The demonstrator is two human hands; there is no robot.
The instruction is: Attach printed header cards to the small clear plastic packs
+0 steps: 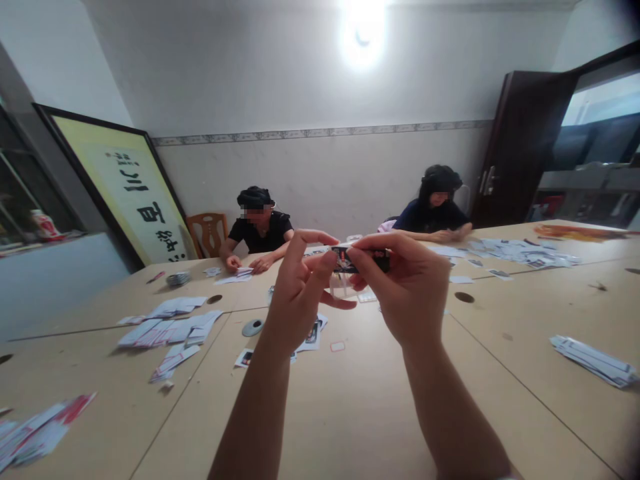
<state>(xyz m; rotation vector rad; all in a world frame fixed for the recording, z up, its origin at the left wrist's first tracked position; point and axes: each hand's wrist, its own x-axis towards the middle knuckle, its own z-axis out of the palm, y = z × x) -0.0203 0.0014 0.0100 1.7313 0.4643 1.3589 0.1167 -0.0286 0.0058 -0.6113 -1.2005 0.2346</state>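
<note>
Up in front of me, over the table, I hold a small black printed piece [370, 261] with pictures and red marks on it. It looks like a card or a flat packet; I cannot tell which. My left hand [299, 293] pinches its left end between thumb and fingers. At the other end my right hand [417, 283] grips it, thumb on the near face. Behind and below it shows something clear, like plastic [340, 287], partly hidden by my fingers. Under my left forearm lie printed picture cards [311, 337]. A small orange-edged label [338, 347] lies between my arms.
Stacks of white paper pieces [167, 331] lie on the left of the wooden table [350, 427]. More paper bundles are at the right [593, 360] and far right [525, 252]. Across the table sit two people, one handling papers [245, 272]. A round grommet [253, 327] lies near my left arm.
</note>
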